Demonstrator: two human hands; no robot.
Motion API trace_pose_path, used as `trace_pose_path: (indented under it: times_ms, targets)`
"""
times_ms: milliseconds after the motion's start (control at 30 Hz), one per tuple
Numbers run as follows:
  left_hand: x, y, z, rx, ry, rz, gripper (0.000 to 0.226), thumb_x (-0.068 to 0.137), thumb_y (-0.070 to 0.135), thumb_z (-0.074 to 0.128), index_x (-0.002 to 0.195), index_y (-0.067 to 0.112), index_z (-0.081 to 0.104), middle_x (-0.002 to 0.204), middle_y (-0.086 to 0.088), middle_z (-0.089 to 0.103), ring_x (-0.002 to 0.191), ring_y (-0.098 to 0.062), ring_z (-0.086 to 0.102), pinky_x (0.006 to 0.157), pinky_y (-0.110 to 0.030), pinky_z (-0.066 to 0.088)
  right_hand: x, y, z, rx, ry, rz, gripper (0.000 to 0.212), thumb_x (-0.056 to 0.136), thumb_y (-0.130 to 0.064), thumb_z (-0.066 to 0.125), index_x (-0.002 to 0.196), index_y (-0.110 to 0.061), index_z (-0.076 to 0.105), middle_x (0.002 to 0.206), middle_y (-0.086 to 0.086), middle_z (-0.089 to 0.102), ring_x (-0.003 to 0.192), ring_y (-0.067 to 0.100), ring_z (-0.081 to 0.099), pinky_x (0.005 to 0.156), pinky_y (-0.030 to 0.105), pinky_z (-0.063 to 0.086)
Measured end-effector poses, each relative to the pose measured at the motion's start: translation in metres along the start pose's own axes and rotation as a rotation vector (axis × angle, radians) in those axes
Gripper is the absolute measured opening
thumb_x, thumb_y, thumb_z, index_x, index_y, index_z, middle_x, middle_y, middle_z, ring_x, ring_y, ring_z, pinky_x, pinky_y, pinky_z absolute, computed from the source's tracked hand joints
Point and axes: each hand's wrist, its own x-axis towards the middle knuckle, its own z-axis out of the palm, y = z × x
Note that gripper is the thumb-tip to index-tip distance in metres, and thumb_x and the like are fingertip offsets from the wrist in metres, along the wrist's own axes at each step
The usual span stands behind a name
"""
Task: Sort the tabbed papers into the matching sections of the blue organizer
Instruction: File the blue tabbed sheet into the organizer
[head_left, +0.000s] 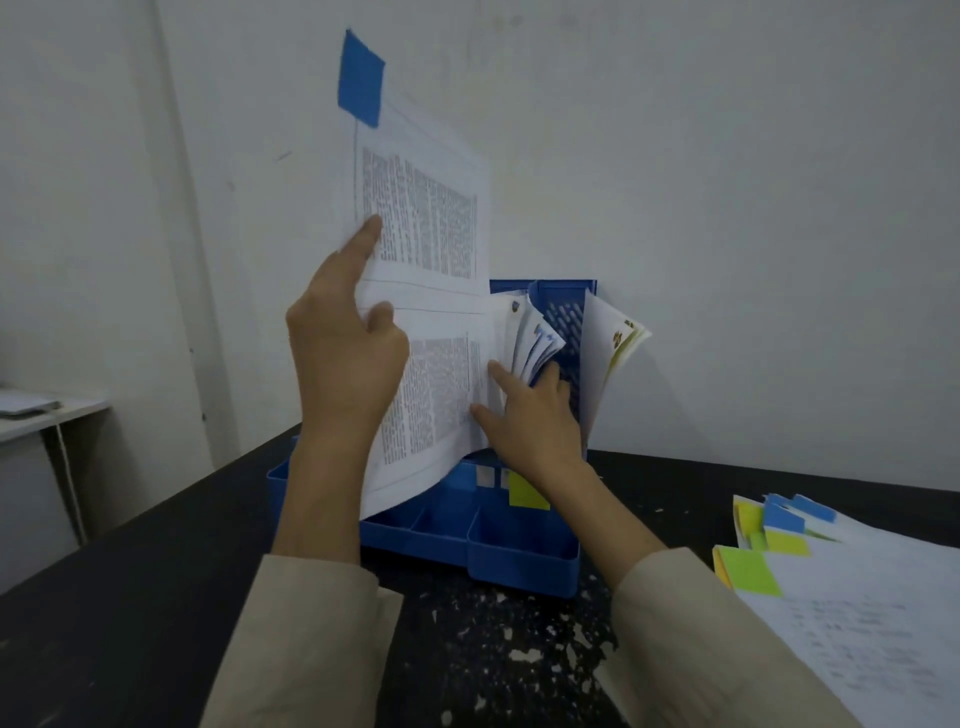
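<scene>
Paper (421, 249) with a blue tab (360, 78) on its top corner stands up tall in front of the blue organizer (522, 551). The left hand (343, 358) pinches its left edge, with one finger pointing up along the sheet. The bottom of the paper dips toward the organizer's left side, and I cannot tell which slot it is in. The right hand (535, 415) is open, and its spread fingers push back a bunch of sheets (530, 338) already standing in the middle part. More sheets (615, 348) lean in the right part by the tall back wall. A green note (527, 491) is stuck inside, low down. The front trays look bare. The organizer sits on a black table (130, 597). To the right lies a pile (841, 597) of papers with blue, green and yellow tabs.
</scene>
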Motion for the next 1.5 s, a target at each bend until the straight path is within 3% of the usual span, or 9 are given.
trace_pose_path:
  times_ms: [333,433,600,767,967,1100,1233,1367,1500]
  targets:
    - [-0.013,-0.029,0.030,0.021,-0.003,0.115,0.074,0.076,-0.023,0.033,0.145,0.004,0.030,0.143,0.008,0.031,0.129,0.005,0.028,0.114,-0.011,0.007,0.008,0.006,0.004,0.045,-0.047,0.014,0.062,0.096,-0.037,0.047,0.149,-0.024,0.018,0.154,0.018,0.012,0.137,0.036,0.018,0.103,0.044,0.034]
    - [-0.016,-0.026,0.035,0.031,-0.044,0.056,0.082,0.074,-0.026,0.029,0.148,0.008,0.021,0.151,-0.001,0.026,0.136,-0.005,0.020,0.102,0.004,0.009,0.009,0.009,0.004,0.049,-0.059,0.018,0.061,0.096,-0.034,0.047,0.149,-0.023,0.020,0.152,0.018,0.017,0.136,0.036,0.021,0.104,0.044,0.034]
    - [-0.010,-0.029,0.018,0.088,-0.034,-0.129,0.087,0.078,-0.027,0.033,0.150,0.015,0.010,0.156,-0.014,0.013,0.120,0.012,0.011,0.072,0.016,0.016,0.008,0.009,0.002,0.069,-0.007,-0.022,0.056,0.096,-0.029,0.047,0.147,-0.020,0.026,0.142,0.016,0.033,0.126,0.033,0.033,0.093,0.041,0.040]
    - [0.000,-0.039,0.000,0.131,0.064,-0.126,0.085,0.079,-0.023,0.039,0.150,0.016,0.014,0.149,-0.020,0.028,0.131,-0.028,0.038,0.093,-0.004,0.029,0.008,0.011,0.002,0.094,0.024,-0.034,0.051,0.095,-0.027,0.049,0.142,-0.016,0.032,0.137,0.015,0.036,0.122,0.033,0.036,0.091,0.041,0.041]
    - [-0.002,-0.029,0.009,0.058,0.029,-0.081,0.084,0.076,-0.024,0.031,0.149,0.015,0.019,0.152,-0.013,0.027,0.141,-0.024,0.023,0.097,0.008,0.011,0.005,0.008,0.003,0.145,0.234,-0.057,0.037,0.093,-0.020,0.053,0.128,-0.016,0.042,0.128,0.015,0.037,0.100,0.032,0.053,0.073,0.035,0.045]
    - [-0.011,-0.024,0.033,0.000,-0.062,0.033,0.083,0.075,-0.025,0.031,0.148,0.012,0.021,0.153,-0.003,0.026,0.143,-0.019,0.020,0.097,0.008,0.006,0.017,0.005,-0.008,0.250,0.384,-0.114,0.054,0.091,-0.019,0.057,0.139,-0.021,0.033,0.132,0.012,0.036,0.088,0.027,0.058,0.067,0.028,0.041]
    - [-0.024,-0.023,0.057,-0.034,-0.142,0.165,0.075,0.073,-0.018,0.032,0.145,0.002,0.027,0.139,0.005,0.031,0.123,0.008,0.025,0.093,0.008,0.016,0.035,-0.001,-0.021,0.253,0.395,-0.085,0.068,0.091,-0.021,0.058,0.147,-0.021,0.019,0.135,0.014,0.043,0.097,0.026,0.057,0.071,0.030,0.043]
    - [-0.016,-0.025,0.071,-0.131,-0.181,0.228,0.067,0.078,-0.010,0.032,0.144,0.000,0.028,0.144,-0.002,0.035,0.126,-0.002,0.035,0.106,-0.008,0.028,0.045,-0.003,-0.024,0.385,0.439,-0.040,0.058,0.086,0.000,0.054,0.138,-0.014,0.033,0.096,0.004,0.060,0.077,0.020,0.057,0.063,0.033,0.048]
    - [-0.002,-0.019,0.084,-0.148,-0.146,0.333,0.085,0.080,-0.017,0.036,0.151,0.016,0.003,0.147,0.021,0.025,0.063,-0.012,0.050,0.059,-0.027,0.048,0.048,0.001,-0.023,0.537,0.447,0.035,0.058,0.080,0.010,0.057,0.132,-0.011,0.040,0.089,-0.004,0.045,0.074,0.008,0.046,0.063,0.020,0.043]
